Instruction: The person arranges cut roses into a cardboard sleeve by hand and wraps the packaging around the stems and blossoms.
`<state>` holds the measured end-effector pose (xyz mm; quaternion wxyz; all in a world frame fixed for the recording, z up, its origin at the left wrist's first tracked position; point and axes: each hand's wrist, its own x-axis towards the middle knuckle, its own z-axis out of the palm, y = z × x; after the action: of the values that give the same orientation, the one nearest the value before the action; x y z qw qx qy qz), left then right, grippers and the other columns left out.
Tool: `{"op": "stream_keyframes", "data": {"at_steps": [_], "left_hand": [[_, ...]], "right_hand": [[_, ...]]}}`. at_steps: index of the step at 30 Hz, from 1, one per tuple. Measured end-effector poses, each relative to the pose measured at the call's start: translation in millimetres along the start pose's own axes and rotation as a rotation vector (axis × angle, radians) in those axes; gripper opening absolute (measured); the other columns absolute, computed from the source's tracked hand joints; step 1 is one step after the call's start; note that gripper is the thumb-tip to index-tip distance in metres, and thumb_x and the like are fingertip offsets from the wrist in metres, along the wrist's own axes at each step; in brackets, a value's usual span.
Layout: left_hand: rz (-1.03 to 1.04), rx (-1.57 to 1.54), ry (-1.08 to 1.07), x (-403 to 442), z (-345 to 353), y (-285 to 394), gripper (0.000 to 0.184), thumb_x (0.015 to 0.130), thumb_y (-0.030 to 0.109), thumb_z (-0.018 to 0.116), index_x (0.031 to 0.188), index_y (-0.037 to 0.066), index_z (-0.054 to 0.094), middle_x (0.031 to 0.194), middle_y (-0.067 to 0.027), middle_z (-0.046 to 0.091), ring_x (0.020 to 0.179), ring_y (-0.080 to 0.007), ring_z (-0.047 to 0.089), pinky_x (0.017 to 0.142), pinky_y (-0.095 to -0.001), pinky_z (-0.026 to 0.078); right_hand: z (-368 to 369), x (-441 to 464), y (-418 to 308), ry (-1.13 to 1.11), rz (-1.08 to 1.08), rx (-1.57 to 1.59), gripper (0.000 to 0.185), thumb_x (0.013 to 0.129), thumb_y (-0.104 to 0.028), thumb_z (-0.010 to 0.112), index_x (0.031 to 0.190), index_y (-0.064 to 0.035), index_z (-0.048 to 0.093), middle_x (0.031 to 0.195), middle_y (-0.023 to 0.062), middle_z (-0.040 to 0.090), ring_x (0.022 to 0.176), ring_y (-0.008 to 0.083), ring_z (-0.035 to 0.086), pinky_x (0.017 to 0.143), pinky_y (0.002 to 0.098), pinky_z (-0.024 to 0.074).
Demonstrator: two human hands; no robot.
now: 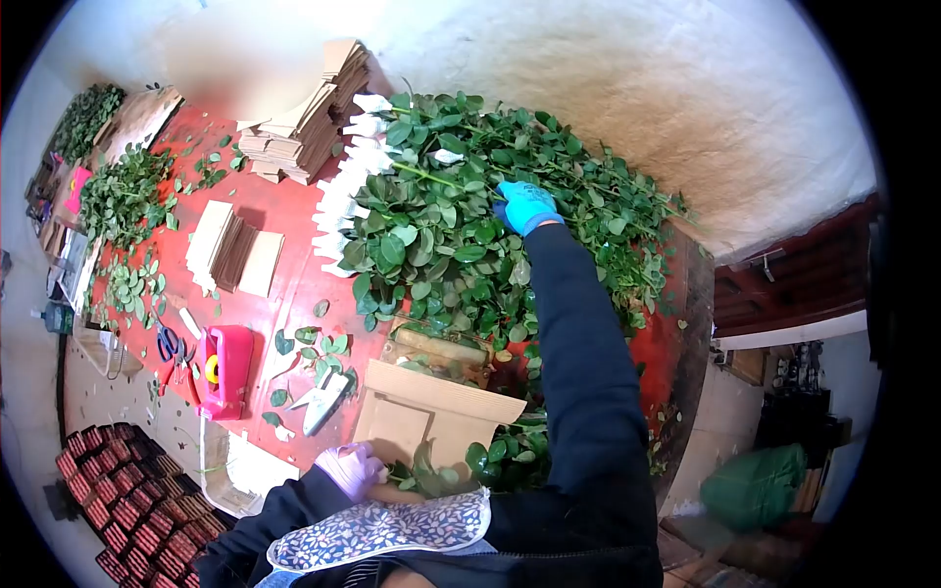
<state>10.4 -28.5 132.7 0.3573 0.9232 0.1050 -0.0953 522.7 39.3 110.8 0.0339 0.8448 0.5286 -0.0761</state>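
My right hand (527, 208), in a bright blue glove, reaches over a large pile of leafy rose stems (431, 220). Its fingers are closed on a green rose stem (426, 176) in the pile. White-wrapped flower heads (343, 196) line the pile's left side. My left hand (353, 470), in a lilac glove, is low and near my body, at the lower left corner of an opened cardboard sheet (446, 392). Its fingers look curled; what they hold is hidden. A few leaves (431, 478) show beside it, over the cardboard.
On the red table (294, 323) stand a tall stack of folded cardboard (294, 127), a smaller stack (233, 253), a pink tape dispenser (227, 372), scissors (169, 343) and a white stapler-like tool (325, 400). More foliage (127, 196) lies left. A wall (686, 118) rises behind the pile.
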Motion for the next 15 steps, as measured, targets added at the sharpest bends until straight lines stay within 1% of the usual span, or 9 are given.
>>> {"op": "stream_keyframes", "data": {"at_steps": [1,2,5,6,7,9,11,14,15], "left_hand": [[0.0,0.003,0.002,-0.8,2.3,-1.1,0.014,0.084,0.024,0.07,0.088,0.01,0.069,0.081,-0.0113,0.061,0.075,-0.0323,0.065,0.065,-0.0422,0.054],[0.001,0.003,0.006,-1.8,6.6,-4.5,0.015,0.084,0.024,0.07,0.088,0.01,0.069,0.081,-0.0113,0.061,0.076,-0.0321,0.065,0.065,-0.0421,0.054],[-0.001,-0.003,0.013,-2.1,9.7,-8.5,0.015,0.084,0.024,0.07,0.088,0.01,0.07,0.082,-0.0111,0.062,0.077,-0.0318,0.065,0.066,-0.0421,0.054],[0.0,-0.012,0.012,-2.2,11.0,-8.3,0.015,0.084,0.024,0.07,0.088,0.01,0.07,0.083,-0.011,0.062,0.077,-0.0316,0.065,0.067,-0.0422,0.054],[0.007,-0.017,0.011,-2.5,9.6,-7.3,0.015,0.084,0.024,0.07,0.088,0.01,0.07,0.083,-0.011,0.062,0.077,-0.0316,0.065,0.067,-0.0422,0.054],[-0.012,0.023,-0.048,-2.2,3.3,-4.2,0.006,0.086,0.019,0.06,0.089,0.016,0.064,0.089,-0.0081,0.056,0.084,-0.0274,0.064,0.071,-0.0389,0.054],[-0.009,0.006,-0.03,-0.4,1.6,-3.4,0.007,0.085,0.021,0.061,0.087,0.015,0.066,0.088,-0.0085,0.057,0.082,-0.0281,0.065,0.068,-0.04,0.054],[-0.001,0.008,0.021,-1.4,6.2,-7.6,0.01,0.084,0.023,0.064,0.083,0.013,0.069,0.085,-0.0098,0.06,0.076,-0.0294,0.066,0.062,-0.0422,0.055],[-0.006,0.023,0.019,-2.8,10.4,-10.0,0.01,0.084,0.022,0.064,0.086,0.013,0.069,0.087,-0.0096,0.06,0.079,-0.0296,0.065,0.064,-0.0421,0.055]], "right_hand": [[0.8,-2.0,3.5,0.005,-0.047,-0.013,0.026,0.09,-0.029,0.062,0.109,-0.0116,0.065,0.109,0.0165,0.068,0.1,0.0355,0.066,0.084,0.0487,0.0504],[13.6,-1.7,10.5,0.164,-0.123,-0.005,0.02,0.09,-0.026,0.061,0.104,-0.0116,0.066,0.103,0.0178,0.067,0.093,0.0359,0.066,0.078,0.0475,0.0509],[-24.1,-41.1,-22.6,0.263,-0.163,0.074,0.02,0.09,-0.024,0.061,0.106,-0.0133,0.066,0.098,0.0168,0.067,0.089,0.0355,0.066,0.076,0.0479,0.0494],[-24.0,-50.7,-29.6,0.287,-0.191,0.096,0.02,0.088,-0.022,0.061,0.107,-0.0148,0.066,0.094,0.0144,0.066,0.086,0.0341,0.065,0.078,0.0469,0.0473],[-22.4,-65.8,-38.9,0.39,-0.26,-0.002,0.016,0.085,-0.019,0.061,0.1,-0.0156,0.065,0.093,0.0117,0.066,0.087,0.032,0.065,0.083,0.0453,0.0453],[-26.5,-96.2,-64.8,0.361,-0.379,0.025,0.01,0.08,-0.018,0.062,0.089,-0.0159,0.06,0.089,0.01,0.063,0.087,0.0307,0.063,0.083,0.0463,0.0439],[-23.2,-122.8,-85.6,0.33,-0.464,-0.009,0.015,0.079,-0.018,0.063,0.094,-0.0159,0.062,0.088,0.0096,0.062,0.086,0.0306,0.063,0.081,0.0458,0.0445],[-25.3,-159.6,-98.3,0.299,-0.485,0.074,0.027,0.077,-0.019,0.065,0.104,-0.0151,0.064,0.09,0.0091,0.06,0.082,0.0306,0.061,0.074,0.0446,0.0462],[-34.8,-171.1,-101.3,0.299,-0.5,0.112,0.03,0.076,-0.019,0.066,0.106,-0.0147,0.063,0.089,0.0084,0.059,0.081,0.0302,0.06,0.071,0.0445,0.0467]]}}
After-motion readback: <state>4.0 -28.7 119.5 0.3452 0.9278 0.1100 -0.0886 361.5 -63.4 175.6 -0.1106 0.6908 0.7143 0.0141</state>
